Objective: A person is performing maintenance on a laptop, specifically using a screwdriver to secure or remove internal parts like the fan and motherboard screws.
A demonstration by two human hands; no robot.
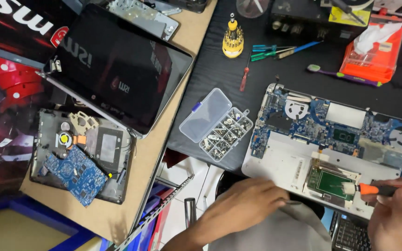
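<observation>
At the bottom edge of the head view, both hands work over an opened white laptop base [280, 169] lying on a dark mat [219, 69]. The right hand [396, 216] is clenched around an orange-handled tool [387, 189], whose pale tip sits just at the right edge of the green trackpad board [329, 182]. The left hand [243, 204] curls loosely by the front edge of the base, pinching a thin dark tool [294, 202] between its fingers — what kind of tool, I cannot tell. A blue circuit board [322, 121] with 2 fans spans the back half of the base.

Just left of the base lies a clear compartment box [226, 134] of screws, its lid swung open beside it. Further back on the mat stand a yellow bit-holder screwdriver [232, 39], a small red screwdriver [244, 79], a few green and blue screwdrivers [273, 50], a purple toothbrush [345, 75] and an orange pack of wipes [373, 53].

On the tan board [145, 186] to the left — well apart from the hands — rest a black laptop lid [117, 69] and, near its front corner, another opened grey base [80, 155] with a loose blue board on it.
</observation>
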